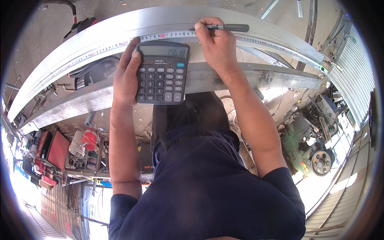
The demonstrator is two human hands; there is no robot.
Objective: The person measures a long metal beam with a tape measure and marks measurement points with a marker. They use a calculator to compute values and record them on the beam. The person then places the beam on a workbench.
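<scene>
A dark grey calculator (162,76) is gripped along its left side by my left hand (127,78), thumb on its front beside the lit display. One finger of that hand reaches up to the tape measure (176,35), which lies stretched along a long silver metal bar (168,20). Over the tape, my right hand (218,46) is closed around a black marker pen (236,27), held nearly level, one end pointing right. My right fingertips are at the bar's face, just above the tape; whether the pen's tip touches the metal is hidden.
Nearer my body runs a second metal bar (256,76). Lower left stands a shelf with a red box (60,150) and a red bucket (89,140). On the right is a green machine with a spoked wheel (322,163). A red and black tool (82,26) lies beyond the bar.
</scene>
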